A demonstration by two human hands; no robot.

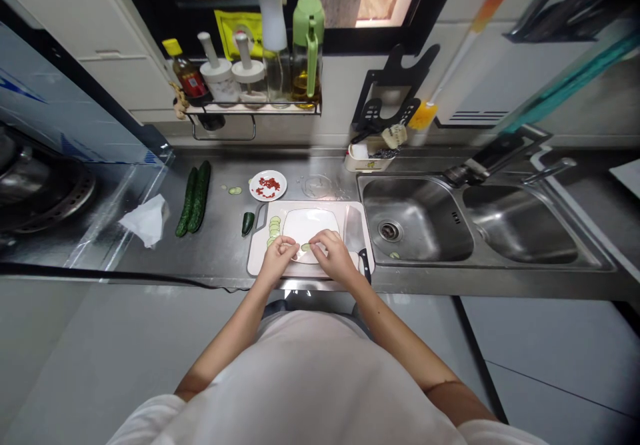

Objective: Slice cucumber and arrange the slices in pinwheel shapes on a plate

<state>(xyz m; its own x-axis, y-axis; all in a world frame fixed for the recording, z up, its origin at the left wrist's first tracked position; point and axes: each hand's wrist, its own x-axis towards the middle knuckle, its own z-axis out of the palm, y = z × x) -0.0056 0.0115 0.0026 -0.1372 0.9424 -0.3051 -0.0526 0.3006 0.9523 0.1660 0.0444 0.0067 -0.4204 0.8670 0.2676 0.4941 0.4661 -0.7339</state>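
Note:
A white square plate (311, 219) rests on a pale cutting board (260, 258) at the counter's front edge. Over the plate's near part, my right hand (333, 255) pinches a green cucumber slice (306, 247) at its fingertips. My left hand (280, 255) is closed just left of that slice, thumb and fingers together; whatever is between them is too small to make out. A column of cucumber slices (275, 226) lies on the board beyond my left hand. To the right of the plate is a broad-bladed knife (355, 225) with a black handle, partly hidden by my right hand.
A cucumber end piece (247, 223) and a small plate of chopped red pieces (268, 185) lie left and behind. Farther left are two whole cucumbers (194, 198) and a crumpled white tissue (146, 220). A double sink (417, 221) adjoins the board's right. Bottles stand on a wall rack (255, 108).

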